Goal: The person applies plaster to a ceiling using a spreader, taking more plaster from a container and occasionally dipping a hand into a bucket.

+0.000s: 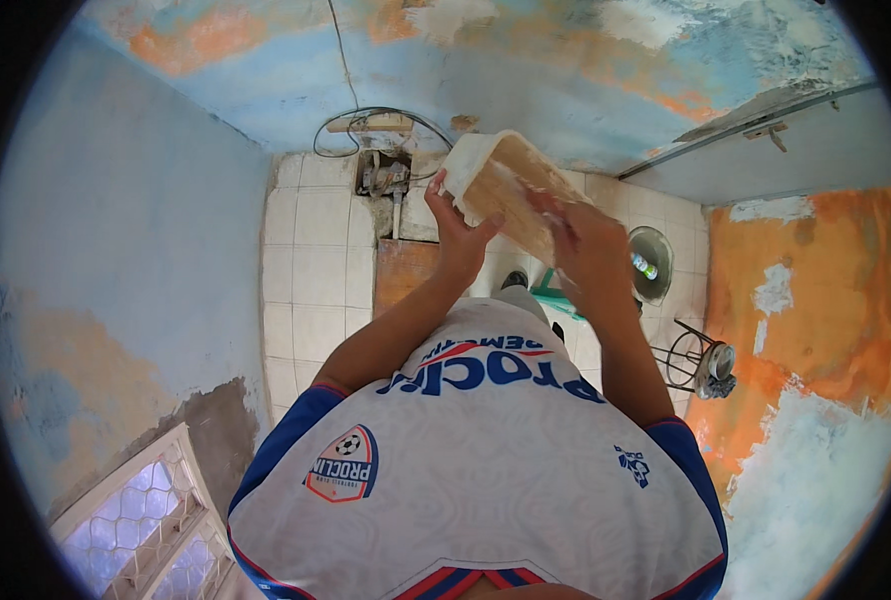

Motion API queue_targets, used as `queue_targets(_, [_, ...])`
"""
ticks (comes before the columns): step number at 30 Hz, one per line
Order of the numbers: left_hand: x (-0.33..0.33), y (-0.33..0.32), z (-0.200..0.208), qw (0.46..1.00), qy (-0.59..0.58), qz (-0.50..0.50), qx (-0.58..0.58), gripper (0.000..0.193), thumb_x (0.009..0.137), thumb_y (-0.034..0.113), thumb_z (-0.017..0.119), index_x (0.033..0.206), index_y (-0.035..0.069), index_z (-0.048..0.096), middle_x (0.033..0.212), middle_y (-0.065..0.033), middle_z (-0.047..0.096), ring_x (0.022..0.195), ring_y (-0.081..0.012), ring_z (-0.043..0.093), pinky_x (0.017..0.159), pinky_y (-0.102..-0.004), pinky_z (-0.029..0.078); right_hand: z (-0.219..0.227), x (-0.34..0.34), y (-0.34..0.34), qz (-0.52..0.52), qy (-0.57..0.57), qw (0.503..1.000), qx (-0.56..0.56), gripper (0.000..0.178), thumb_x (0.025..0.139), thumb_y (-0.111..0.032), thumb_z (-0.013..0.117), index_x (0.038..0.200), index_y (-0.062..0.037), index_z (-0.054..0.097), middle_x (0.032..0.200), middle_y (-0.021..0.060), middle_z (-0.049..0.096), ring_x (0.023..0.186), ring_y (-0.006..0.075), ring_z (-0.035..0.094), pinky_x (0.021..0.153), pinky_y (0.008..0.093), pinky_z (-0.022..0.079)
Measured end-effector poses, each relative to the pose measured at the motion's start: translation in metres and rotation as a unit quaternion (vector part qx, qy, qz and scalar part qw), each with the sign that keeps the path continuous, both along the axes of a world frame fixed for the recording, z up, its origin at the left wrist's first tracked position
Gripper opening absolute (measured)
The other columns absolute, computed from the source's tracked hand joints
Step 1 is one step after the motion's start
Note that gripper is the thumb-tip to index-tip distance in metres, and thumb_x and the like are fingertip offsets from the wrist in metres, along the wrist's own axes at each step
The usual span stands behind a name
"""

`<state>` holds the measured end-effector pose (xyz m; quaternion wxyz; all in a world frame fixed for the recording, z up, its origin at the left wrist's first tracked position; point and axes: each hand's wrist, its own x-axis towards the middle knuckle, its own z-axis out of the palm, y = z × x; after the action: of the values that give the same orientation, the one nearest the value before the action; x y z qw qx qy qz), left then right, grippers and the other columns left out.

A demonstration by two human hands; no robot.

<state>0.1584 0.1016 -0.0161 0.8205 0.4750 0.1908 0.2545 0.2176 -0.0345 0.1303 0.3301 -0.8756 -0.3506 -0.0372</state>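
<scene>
Left hand (461, 241) clamped on pale tub (478, 158); right hand (594, 250) at tub, grip unclear; blue lettering (458, 375) on white shirt (506, 450).

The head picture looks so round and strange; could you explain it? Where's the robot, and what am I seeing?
There is no robot here. A person works with two bare hands, and a wide fisheye camera worn on the head looks down, which bends straight edges and darkens the corners. The picture's left is the person's left.

The left hand holds a pale rectangular tub, tilted. The right hand reaches into its opening; blur hides whether it grips anything.

Below is a tiled floor. On the right stand a round bucket with a bottle inside, and a dark metal-framed stand.
</scene>
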Motion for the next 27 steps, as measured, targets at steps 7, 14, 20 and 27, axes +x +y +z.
queue_targets(7, [0.001,0.006,0.014,0.986,0.126,-0.019,-0.11,0.094,0.083,0.016,0.076,0.15,0.022,0.011,0.143,-0.0175,0.034,0.128,-0.0309,0.045,0.095,-0.0524,0.05,0.03,0.022,-0.035,-0.064,0.038,0.997,-0.006,0.013,0.091,-0.01,0.067,0.1,-0.0005,0.07,0.073,0.0148,0.058,0.062,0.0308,0.057,0.059,0.039,0.045])
queue_targets(14, [0.004,0.004,0.026,0.984,0.141,-0.039,-0.099,0.094,0.085,0.024,0.074,0.153,0.024,0.009,0.148,-0.0183,0.032,0.133,-0.0343,0.044,0.098,-0.0605,0.049,0.001,0.05,-0.022,-0.023,0.017,0.999,-0.017,0.016,0.091,-0.014,0.065,0.099,-0.0002,0.069,0.077,0.0189,0.06,0.07,0.0387,0.058,0.065,0.0438,0.046])
queue_targets(20, [0.007,0.007,-0.004,0.995,0.096,-0.01,-0.02,0.092,0.086,0.023,0.075,0.152,0.024,0.011,0.148,-0.0175,0.033,0.133,-0.0335,0.044,0.096,-0.0569,0.049,-0.008,0.047,-0.02,-0.02,0.007,1.0,-0.007,0.015,0.091,-0.013,0.065,0.093,0.001,0.067,0.076,0.0194,0.059,0.069,0.0367,0.057,0.065,0.0441,0.044])
queue_targets(27, [0.002,0.006,0.014,0.994,0.093,-0.01,-0.049,0.089,0.086,0.023,0.075,0.151,0.024,0.013,0.147,-0.0162,0.035,0.13,-0.0323,0.046,0.093,-0.0552,0.049,-0.039,0.051,-0.016,-0.034,0.001,0.998,0.052,0.015,0.092,-0.01,0.066,0.085,0.003,0.061,0.07,0.018,0.055,0.06,0.0315,0.053,0.059,0.0384,0.043])
